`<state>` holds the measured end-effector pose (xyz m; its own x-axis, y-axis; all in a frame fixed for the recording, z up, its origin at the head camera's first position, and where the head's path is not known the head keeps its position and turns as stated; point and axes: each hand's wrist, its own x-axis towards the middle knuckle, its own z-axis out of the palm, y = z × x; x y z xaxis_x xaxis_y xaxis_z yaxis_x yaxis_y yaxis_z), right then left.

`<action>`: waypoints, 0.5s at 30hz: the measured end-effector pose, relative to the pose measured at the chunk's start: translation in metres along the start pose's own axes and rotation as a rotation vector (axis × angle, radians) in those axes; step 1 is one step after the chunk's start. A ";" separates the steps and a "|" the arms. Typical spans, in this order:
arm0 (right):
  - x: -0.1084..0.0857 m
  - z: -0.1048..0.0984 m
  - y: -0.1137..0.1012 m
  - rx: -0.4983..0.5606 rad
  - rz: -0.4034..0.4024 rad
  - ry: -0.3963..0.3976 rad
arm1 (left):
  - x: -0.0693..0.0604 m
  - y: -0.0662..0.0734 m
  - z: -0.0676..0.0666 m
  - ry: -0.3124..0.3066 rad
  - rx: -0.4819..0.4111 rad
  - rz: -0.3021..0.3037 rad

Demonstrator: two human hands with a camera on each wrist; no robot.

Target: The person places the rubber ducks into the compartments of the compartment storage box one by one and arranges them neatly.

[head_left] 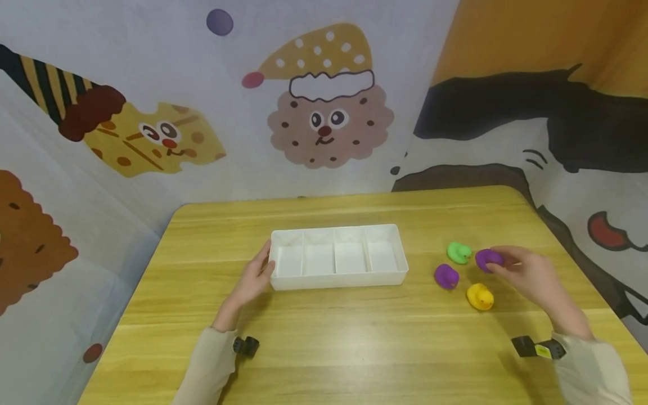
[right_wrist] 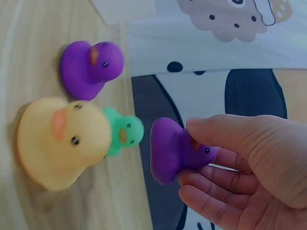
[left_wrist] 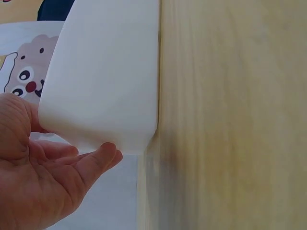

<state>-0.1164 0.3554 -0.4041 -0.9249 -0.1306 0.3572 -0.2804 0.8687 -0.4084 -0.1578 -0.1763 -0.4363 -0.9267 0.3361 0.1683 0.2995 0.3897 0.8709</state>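
A purple rubber duck (right_wrist: 170, 151) is pinched between the thumb and fingers of my right hand (head_left: 529, 275), held up off the table in the right wrist view. Close by on the table are a second purple duck (head_left: 446, 277), a green duck (head_left: 458, 253) and a yellow duck (head_left: 480, 297). My left hand (head_left: 253, 278) grips the left end of a white divided box (head_left: 339, 279). In the left wrist view its fingertips (left_wrist: 108, 153) touch the box's end wall, and part of the thumb is hidden. Several compartments in a row show bare floors.
The wooden table (head_left: 354, 349) has its back edge close to a cloth (head_left: 243, 169) printed with cartoon figures. The ducks lie right of the box. A dark wrist camera (head_left: 246, 347) sits on the left sleeve, another (head_left: 538, 347) on the right.
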 end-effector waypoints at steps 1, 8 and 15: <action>0.001 -0.001 -0.002 0.001 -0.001 0.000 | 0.000 -0.005 0.000 0.001 -0.005 -0.005; 0.012 -0.002 -0.017 0.037 0.012 -0.028 | 0.003 -0.020 0.001 0.040 -0.124 -0.065; 0.025 0.003 -0.030 0.095 0.001 -0.029 | 0.007 -0.021 0.003 0.139 -0.271 -0.204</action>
<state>-0.1321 0.3244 -0.3852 -0.9317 -0.1448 0.3330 -0.3014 0.8200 -0.4867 -0.1699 -0.1796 -0.4544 -0.9888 0.1476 0.0238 0.0519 0.1895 0.9805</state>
